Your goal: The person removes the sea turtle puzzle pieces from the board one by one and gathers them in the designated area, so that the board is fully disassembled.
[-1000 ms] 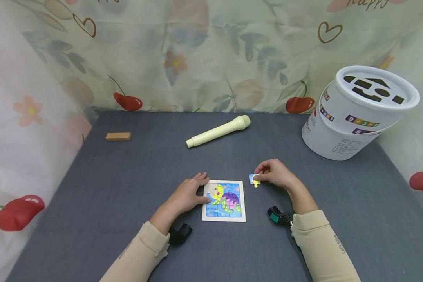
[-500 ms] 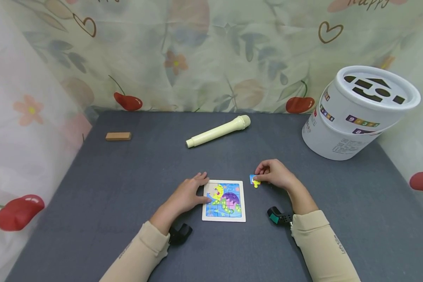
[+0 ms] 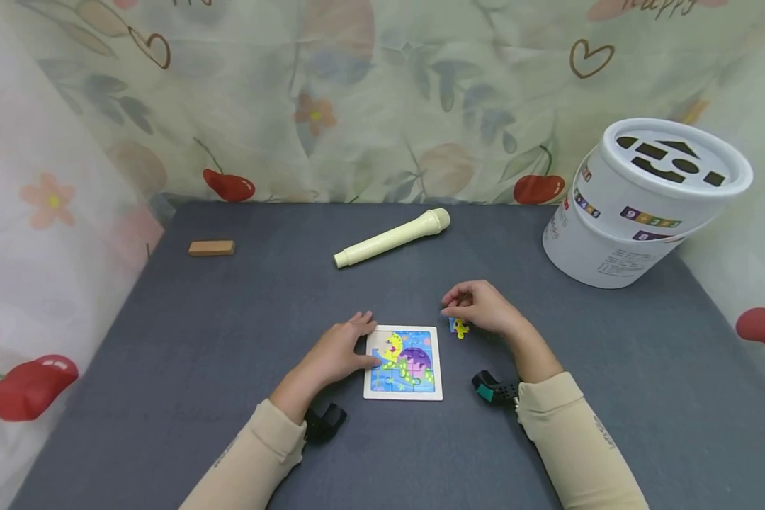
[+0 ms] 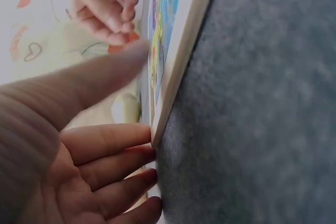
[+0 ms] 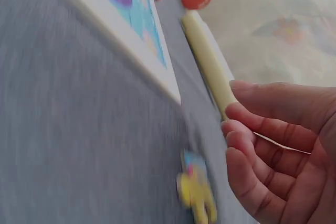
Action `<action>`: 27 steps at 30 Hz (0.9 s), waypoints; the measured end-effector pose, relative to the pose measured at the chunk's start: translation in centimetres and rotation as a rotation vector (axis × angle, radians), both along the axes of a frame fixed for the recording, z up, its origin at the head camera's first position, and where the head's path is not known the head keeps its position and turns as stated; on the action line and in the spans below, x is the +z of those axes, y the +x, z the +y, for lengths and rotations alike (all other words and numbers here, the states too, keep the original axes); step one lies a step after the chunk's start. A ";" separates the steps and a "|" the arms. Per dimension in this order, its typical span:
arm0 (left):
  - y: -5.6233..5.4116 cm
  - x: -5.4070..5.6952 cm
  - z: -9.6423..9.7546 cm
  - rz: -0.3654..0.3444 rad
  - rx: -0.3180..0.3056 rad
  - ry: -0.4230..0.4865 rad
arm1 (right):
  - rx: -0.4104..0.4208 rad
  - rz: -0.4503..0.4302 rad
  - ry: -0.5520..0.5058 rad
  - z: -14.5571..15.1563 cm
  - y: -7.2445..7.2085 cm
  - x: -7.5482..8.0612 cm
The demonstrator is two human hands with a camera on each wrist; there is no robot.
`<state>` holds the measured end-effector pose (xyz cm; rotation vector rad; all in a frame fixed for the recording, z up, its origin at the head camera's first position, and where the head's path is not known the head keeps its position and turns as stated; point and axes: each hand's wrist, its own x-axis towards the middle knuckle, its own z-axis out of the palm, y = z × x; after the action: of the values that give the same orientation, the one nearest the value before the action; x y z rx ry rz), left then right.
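Observation:
A square jigsaw puzzle (image 3: 414,358) with a pale frame lies flat on the table, showing a yellow and purple cartoon picture. Its upper left part is bare. My left hand (image 3: 341,350) rests against the frame's left side, fingers fairly straight at the corner and thumb over the edge; the left wrist view shows the thumb (image 4: 100,80) above the board. Right of the frame lies a loose blue and yellow puzzle piece (image 3: 459,327). Just above it is my right hand (image 3: 481,306), fingers loosely curled. In the right wrist view, the blurred puzzle piece (image 5: 197,187) sits apart from the fingertips (image 5: 239,156).
A cream toy microphone (image 3: 392,237) lies farther back on the dark table. A small wooden block (image 3: 212,248) is at the far left. The tall white bucket (image 3: 618,248), its lid cut with shaped holes, stands at the back right. Patterned cloth surrounds the table.
My right hand has let go of the puzzle piece and moved slightly left and away from me. The piece stays on the table. My left hand keeps its place at the frame.

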<state>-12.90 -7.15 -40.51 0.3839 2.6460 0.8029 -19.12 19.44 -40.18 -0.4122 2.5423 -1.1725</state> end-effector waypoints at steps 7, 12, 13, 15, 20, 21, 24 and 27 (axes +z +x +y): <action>-0.1 0.6 1.5 0.008 -0.039 -0.070 | 0.141 0.019 0.060 -3.1 0.4 1.0; -0.2 0.7 2.2 0.012 -0.043 -0.114 | 0.232 0.008 0.113 -5.3 0.6 1.3; -0.3 0.6 2.4 0.011 -0.049 -0.120 | 0.250 -0.001 0.124 -5.7 0.7 1.3; -0.3 0.4 2.5 0.009 -0.063 -0.126 | 0.284 -0.006 0.145 -6.3 0.8 1.4; -0.3 0.0 2.4 0.007 -0.075 -0.117 | 0.304 -0.051 0.166 -7.2 1.2 1.7; -0.3 0.0 2.4 0.007 -0.075 -0.113 | 0.300 -0.059 0.167 -7.2 1.3 1.7; -0.3 -0.1 2.3 0.007 -0.073 -0.103 | 0.322 -0.031 0.158 -7.4 1.5 1.5; -0.4 -0.1 2.2 0.010 -0.071 -0.096 | 0.349 0.017 0.142 -7.4 1.5 1.2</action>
<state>-13.29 -4.92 -40.60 0.4551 2.6520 0.6514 -17.58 12.09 -38.96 -0.7937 2.4176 -0.8580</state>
